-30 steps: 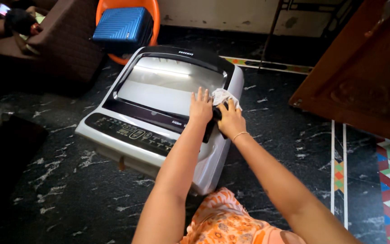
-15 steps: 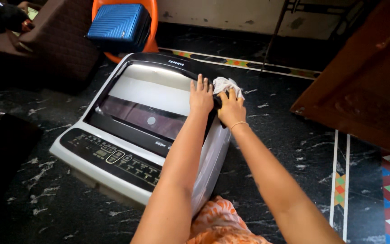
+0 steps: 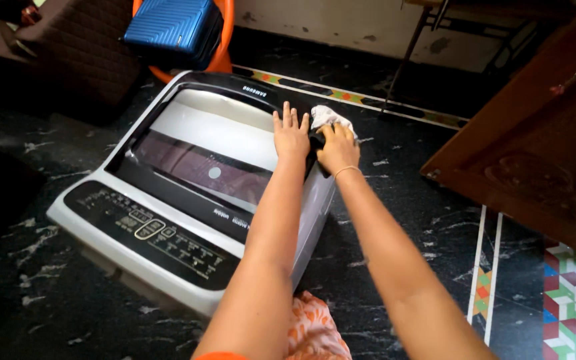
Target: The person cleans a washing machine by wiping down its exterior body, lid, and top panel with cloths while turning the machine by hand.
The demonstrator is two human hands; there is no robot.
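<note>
On a dark marbled floor, a top-loading washer is seen from above. Behind the washer's far left corner, a blue suitcase is propped on an orange chair. At the washer's right edge, the left hand is laid flat on the lid, fingers spread and nothing gripped. Just beside it, a white cloth is pressed to the washer's rim under the curled right hand. Right of the washer, a wooden door is visible.
</note>
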